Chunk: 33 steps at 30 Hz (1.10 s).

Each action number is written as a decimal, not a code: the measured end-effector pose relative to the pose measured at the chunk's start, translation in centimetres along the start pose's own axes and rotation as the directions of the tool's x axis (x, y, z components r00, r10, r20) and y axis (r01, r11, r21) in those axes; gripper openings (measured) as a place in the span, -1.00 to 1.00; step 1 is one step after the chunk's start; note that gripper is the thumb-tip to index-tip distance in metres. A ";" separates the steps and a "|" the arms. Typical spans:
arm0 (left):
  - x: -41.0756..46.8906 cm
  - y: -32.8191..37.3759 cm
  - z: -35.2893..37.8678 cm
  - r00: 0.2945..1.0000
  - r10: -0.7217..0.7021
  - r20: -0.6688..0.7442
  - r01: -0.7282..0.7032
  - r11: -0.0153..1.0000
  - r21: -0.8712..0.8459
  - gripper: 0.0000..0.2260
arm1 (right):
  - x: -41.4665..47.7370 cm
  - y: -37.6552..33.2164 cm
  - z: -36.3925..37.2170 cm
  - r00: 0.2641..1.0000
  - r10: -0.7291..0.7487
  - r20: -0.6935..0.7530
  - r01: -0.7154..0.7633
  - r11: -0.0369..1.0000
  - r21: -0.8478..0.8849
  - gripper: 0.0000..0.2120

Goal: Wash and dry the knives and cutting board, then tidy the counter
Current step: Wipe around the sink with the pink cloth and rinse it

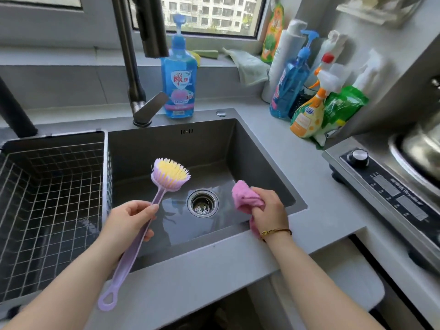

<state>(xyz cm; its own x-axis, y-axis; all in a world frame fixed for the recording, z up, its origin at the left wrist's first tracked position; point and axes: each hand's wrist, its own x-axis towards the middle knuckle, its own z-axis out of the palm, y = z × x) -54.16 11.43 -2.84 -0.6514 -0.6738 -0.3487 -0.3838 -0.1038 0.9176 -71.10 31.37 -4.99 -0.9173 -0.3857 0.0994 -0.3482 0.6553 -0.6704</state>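
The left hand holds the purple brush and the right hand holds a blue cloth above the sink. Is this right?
No. The head view shows the cloth in the right hand is pink, not blue; the left hand does hold the purple brush.

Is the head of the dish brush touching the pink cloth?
Apart. The head view shows dark sink wall between the dish brush head and the pink cloth, which the right hand grips.

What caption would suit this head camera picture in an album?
Over the sink, the left hand holds a purple dish brush; the right hand grips a pink cloth.
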 end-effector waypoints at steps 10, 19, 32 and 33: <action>1.9 4.0 7.1 0.996 0.072 0.052 -0.074 0.997 0.032 -0.88 | 3.0 4.6 -10.6 0.849 0.445 0.284 -0.525 0.660 0.537 -0.87; 4.4 5.4 11.7 0.993 0.076 0.092 -0.079 0.996 0.029 -0.87 | 5.4 7.2 -12.2 0.915 0.400 -0.052 -0.400 0.886 -0.234 -0.53; 8.7 5.2 10.8 0.999 -0.001 -0.052 0.005 0.996 0.094 -0.90 | 18.3 8.0 -5.8 0.972 0.225 0.064 -0.168 0.862 -0.479 -0.49; 8.9 5.2 10.6 0.997 -0.004 -0.072 0.011 0.995 0.095 -0.90 | 20.4 7.6 -5.0 0.980 0.188 0.071 -0.134 0.876 -0.463 -0.50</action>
<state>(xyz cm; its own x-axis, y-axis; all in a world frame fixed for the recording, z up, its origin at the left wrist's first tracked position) -68.92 12.64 -3.21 -0.6012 -0.7241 -0.3379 -0.4512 -0.0414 0.8915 -93.43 31.79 -4.37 -0.9502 -0.3011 -0.0807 -0.2716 0.9266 -0.2600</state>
